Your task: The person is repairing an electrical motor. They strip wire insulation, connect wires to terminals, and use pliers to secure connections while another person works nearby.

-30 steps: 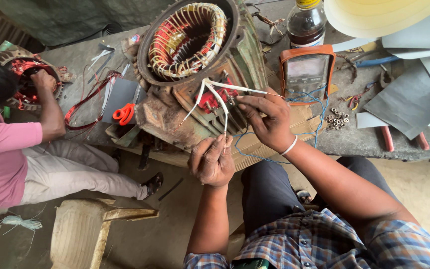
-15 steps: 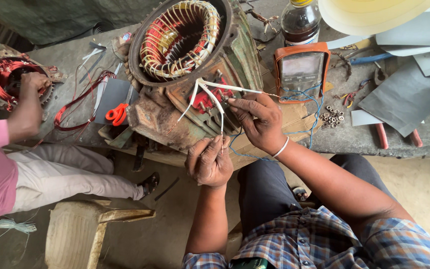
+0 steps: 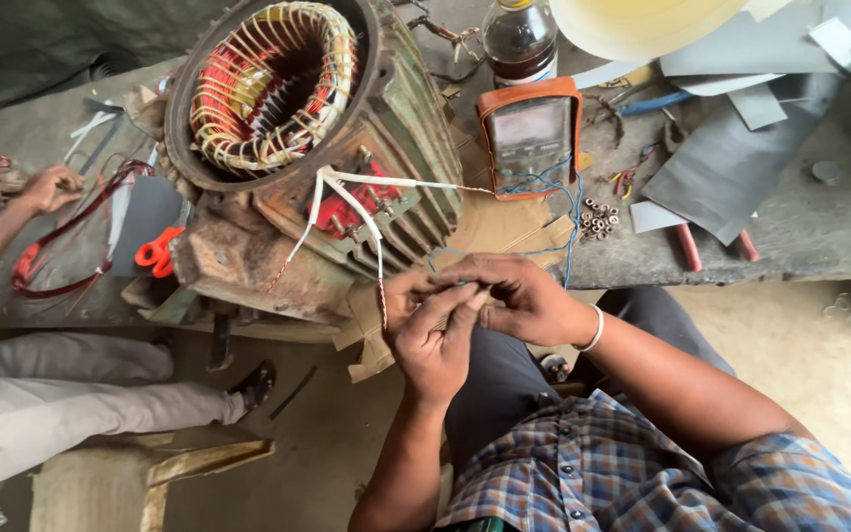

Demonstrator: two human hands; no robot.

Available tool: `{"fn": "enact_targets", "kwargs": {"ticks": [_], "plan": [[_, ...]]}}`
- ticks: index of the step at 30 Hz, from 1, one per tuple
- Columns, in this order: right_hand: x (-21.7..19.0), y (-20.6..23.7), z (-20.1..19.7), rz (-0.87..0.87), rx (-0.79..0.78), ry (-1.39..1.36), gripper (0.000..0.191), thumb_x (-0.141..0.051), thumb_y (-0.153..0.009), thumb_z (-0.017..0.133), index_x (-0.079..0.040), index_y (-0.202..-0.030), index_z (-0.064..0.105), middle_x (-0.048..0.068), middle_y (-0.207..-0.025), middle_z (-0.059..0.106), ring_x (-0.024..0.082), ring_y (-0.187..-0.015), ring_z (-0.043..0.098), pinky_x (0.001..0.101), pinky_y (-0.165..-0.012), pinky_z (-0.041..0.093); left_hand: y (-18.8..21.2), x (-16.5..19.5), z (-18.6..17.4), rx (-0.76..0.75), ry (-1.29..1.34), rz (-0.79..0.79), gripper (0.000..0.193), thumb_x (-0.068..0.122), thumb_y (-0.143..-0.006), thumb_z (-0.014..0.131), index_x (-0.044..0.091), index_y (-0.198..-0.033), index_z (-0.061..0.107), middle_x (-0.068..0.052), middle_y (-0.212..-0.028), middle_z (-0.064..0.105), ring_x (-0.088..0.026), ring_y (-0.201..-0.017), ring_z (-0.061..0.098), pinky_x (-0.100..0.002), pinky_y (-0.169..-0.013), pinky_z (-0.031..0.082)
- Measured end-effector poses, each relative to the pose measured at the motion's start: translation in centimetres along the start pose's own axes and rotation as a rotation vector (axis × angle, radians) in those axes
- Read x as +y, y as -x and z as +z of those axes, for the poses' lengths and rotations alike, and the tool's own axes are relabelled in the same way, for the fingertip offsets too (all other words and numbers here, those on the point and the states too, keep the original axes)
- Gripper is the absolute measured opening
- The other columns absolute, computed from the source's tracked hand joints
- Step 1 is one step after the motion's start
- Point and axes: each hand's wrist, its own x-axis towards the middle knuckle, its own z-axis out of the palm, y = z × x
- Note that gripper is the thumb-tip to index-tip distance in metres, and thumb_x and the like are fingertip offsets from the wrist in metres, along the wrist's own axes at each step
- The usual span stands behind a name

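just below the edge of the desk (image 3: 819, 236), over my lap, my left hand (image 3: 432, 340) and my right hand (image 3: 514, 296) are brought together, fingertips meeting. both pinch the bare end of a thin sleeved wire (image 3: 378, 258) that hangs down from the motor; the twisted copper tip runs down just beside my left thumb. my left hand lies palm-up under the right, fingers curled in, and the right hand's fingers close down over them from the other side. a pale bangle (image 3: 595, 330) sits on my right wrist.

the wire is one of several white-sleeved leads fanning out of the red terminal block (image 3: 352, 202) on the side of the green motor housing (image 3: 401, 118), which lies tilted on the desk with its open end up, showing the copper and red windings (image 3: 273, 84) tied with pale cord.

just right of the motor an orange-cased meter (image 3: 531, 133) lies face up, with blue leads (image 3: 568, 212) looping beside it and a small heap of nuts (image 3: 598, 219) near. a dark bottle (image 3: 521, 39) stands behind the meter. grey sheets (image 3: 731, 163) cover the right end.

at far left another person's hand (image 3: 49, 187) rests among red wire loops (image 3: 61, 236), well apart from mine, near orange-handled scissors (image 3: 158, 253).
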Motion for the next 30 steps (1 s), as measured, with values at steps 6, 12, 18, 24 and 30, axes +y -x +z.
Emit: {"fn": "enact_targets", "kwargs": {"ticks": [6,12,18,24,30], "plan": [[2.0,1.9,-4.3,0.321,0.348,0.192,0.014,-0.003,-0.096,0.068,-0.001,-0.109,0.071,0.006,-0.097,0.071,0.014,-0.089,0.065,0.0297,-0.080,0.052,-0.2,1.3,0.5,-0.131,-0.053,0.024,0.035,0.012,-0.093,0.076,0.004,-0.126,0.070,-0.013,-0.111,0.066,-0.027,-0.103,0.065,-0.035,-0.087,0.054],[8.0,-0.8,-15.9,0.243,0.704,0.396,0.057,-0.004,-0.103,0.079,0.004,-0.146,0.043,0.011,-0.110,0.068,0.017,-0.098,0.067,0.0291,-0.085,0.056,2.0,-1.3,-1.6,0.000,-0.122,0.025,0.015,0.007,-0.099,0.072,0.006,-0.114,0.073,-0.011,-0.102,0.070,-0.023,-0.091,0.070,-0.033,-0.076,0.057],[8.8,0.2,-16.9,0.373,0.724,0.363,0.064,-0.010,-0.101,0.076,0.001,-0.151,0.038,0.009,-0.115,0.063,0.016,-0.098,0.065,0.0278,-0.079,0.054,2.5,-3.8,-5.7,0.252,-0.141,0.043,0.018,0.008,-0.101,0.061,0.001,-0.115,0.070,-0.008,-0.096,0.071,-0.017,-0.079,0.068,-0.029,-0.069,0.054],[2.3,-0.1,-13.7,0.036,0.775,0.451,0.020,-0.003,-0.118,0.067,0.004,-0.133,0.056,0.010,-0.118,0.066,0.014,-0.104,0.063,0.0268,-0.095,0.051,-6.6,3.7,-12.2,0.034,-0.254,0.474,0.022,-0.002,-0.098,0.064,0.002,-0.119,0.062,-0.009,-0.107,0.067,-0.019,-0.092,0.065,-0.034,-0.080,0.056],[-3.5,-3.8,-5.9,-0.083,0.373,0.613,0.034,-0.007,-0.088,0.083,0.002,-0.118,0.068,0.013,-0.102,0.067,0.020,-0.089,0.066,0.0320,-0.081,0.053,-15.7,6.1,-5.3,-0.641,-0.653,0.600,0.032,0.005,-0.090,0.067,0.005,-0.122,0.070,-0.007,-0.101,0.069,-0.024,-0.098,0.058,-0.037,-0.081,0.047]]}}
